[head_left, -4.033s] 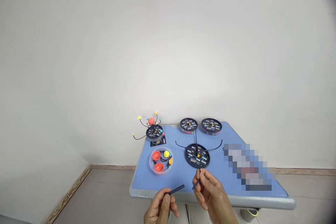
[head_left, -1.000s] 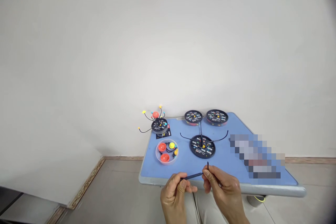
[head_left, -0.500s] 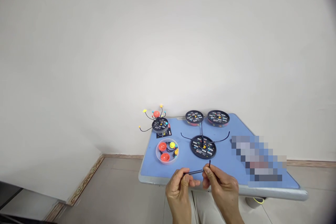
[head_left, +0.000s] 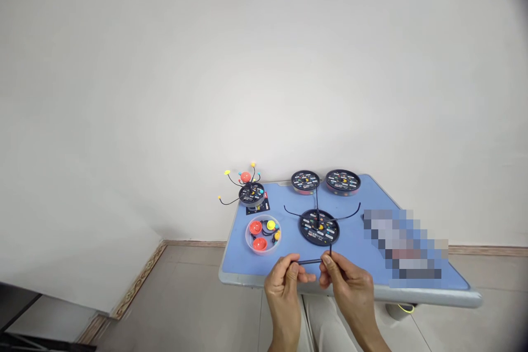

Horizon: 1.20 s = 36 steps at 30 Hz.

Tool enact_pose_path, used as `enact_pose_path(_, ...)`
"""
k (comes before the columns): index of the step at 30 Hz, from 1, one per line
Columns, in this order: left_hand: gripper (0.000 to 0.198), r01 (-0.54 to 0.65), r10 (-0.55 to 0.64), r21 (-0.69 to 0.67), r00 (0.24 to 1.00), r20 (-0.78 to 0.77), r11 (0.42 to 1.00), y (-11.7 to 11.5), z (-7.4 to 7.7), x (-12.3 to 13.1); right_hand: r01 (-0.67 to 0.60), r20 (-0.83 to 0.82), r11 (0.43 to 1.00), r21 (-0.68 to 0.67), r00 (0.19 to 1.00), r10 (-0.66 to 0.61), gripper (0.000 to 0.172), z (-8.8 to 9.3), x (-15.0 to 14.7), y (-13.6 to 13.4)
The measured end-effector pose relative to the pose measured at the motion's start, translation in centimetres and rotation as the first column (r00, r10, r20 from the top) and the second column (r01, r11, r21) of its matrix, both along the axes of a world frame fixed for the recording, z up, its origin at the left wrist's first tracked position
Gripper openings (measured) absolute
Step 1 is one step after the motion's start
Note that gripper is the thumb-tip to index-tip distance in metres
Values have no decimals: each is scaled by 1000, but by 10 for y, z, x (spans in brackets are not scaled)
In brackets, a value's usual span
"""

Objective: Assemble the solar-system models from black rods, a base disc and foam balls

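Note:
Above the table's front edge, my left hand [head_left: 284,283] and my right hand [head_left: 345,280] pinch opposite ends of a thin black plastic rod [head_left: 308,262], held roughly level. A bent tip of it rises upright above my right thumb. Just beyond my hands lies a round black base [head_left: 319,237] printed with small planets. From its central post spread several curved black arms [head_left: 348,216] with bare ends. To the left of it stands a clear round tub [head_left: 247,242] holding red half-shells [head_left: 259,244], a yellow piece [head_left: 271,225] and other small parts.
An assembled planet model [head_left: 251,193] stands at the back left on a dark card [head_left: 258,208]. Two round planet-printed boxes [head_left: 305,181] [head_left: 343,182] sit along the back edge. A pixelated area [head_left: 406,250] covers the right side of the blue table [head_left: 284,198]. The wall rises directly behind.
The view has shifted slightly. In my hands, the rod's two thin strands, apart before, now appear lined up as one. Both hands keep their pinch.

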<state>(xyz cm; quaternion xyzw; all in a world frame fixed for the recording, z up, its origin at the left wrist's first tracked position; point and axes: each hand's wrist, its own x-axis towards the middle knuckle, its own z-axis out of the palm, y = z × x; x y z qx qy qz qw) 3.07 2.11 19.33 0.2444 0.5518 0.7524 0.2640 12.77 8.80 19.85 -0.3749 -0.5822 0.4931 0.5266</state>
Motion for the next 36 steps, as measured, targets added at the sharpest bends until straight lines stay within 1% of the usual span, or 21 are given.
enact_pose_path(3, 41, 30, -27, -48, 998, 65, 998, 6, 2, -4, -86, -63, 989, -122, 995, 79, 38, -3, 3, 3)
enact_pose_path(5, 44, 38, -30, -67, 992, 119, 997, 9, 3, -5, -164, -135, 964, -211, 981, 137, 36, -3, 6, 6)
enact_pose_path(8, 45, 60, -47, -61, 980, 191, 996, 13, 3, -5, -245, -220, 921, -304, 958, 182, 44, -2, 9, 11)
enact_pose_path(11, 46, 123, -112, -32, 967, 229, 992, 18, 0, -3, -292, -232, 901, -320, 947, 224, 42, -2, 7, 12)
enact_pose_path(13, 47, 175, -165, -23, 960, 227, 984, 22, -2, -2, -302, -217, 912, -276, 945, 247, 36, -4, 5, 11)
enact_pose_path(15, 48, 218, -207, -30, 954, 217, 975, 27, -4, -3, -264, -178, 943, -202, 957, 230, 31, -7, 5, 12)
enact_pose_path(16, 49, 234, -223, -31, 952, 212, 972, 31, -5, -3, -224, -149, 961, -160, 968, 201, 29, -8, 5, 13)
enact_pose_path(18, 52, 261, -253, -16, 948, 195, 965, 39, -5, -5, -118, -89, 990, -80, 990, 111, 27, -10, 7, 17)
enact_pose_path(20, 54, 268, -266, 7, 951, 156, 963, 50, -3, -6, -10, -48, 1000, -20, 999, 9, 26, -10, 9, 25)
enact_pose_path(23, 53, 219, -219, 13, 973, 70, 976, 70, 0, -10, 115, -30, 993, 38, 993, -113, 25, -7, 8, 43)
enact_pose_path(26, 50, 188, -188, -19, 982, -2, 982, 93, 1, -17, 167, -18, 982, 91, 986, -166, 26, -6, 2, 64)
enact_pose_path(31, 43, 231, -246, -107, 956, -157, 967, 123, -1, -26, 229, 14, 958, 172, 972, -234, 31, -11, -11, 86)
enact_pose_path(36, 36, 271, -293, -132, 936, -194, 954, 138, -6, -28, 259, 62, 940, 222, 958, -278, 31, -19, -15, 91)
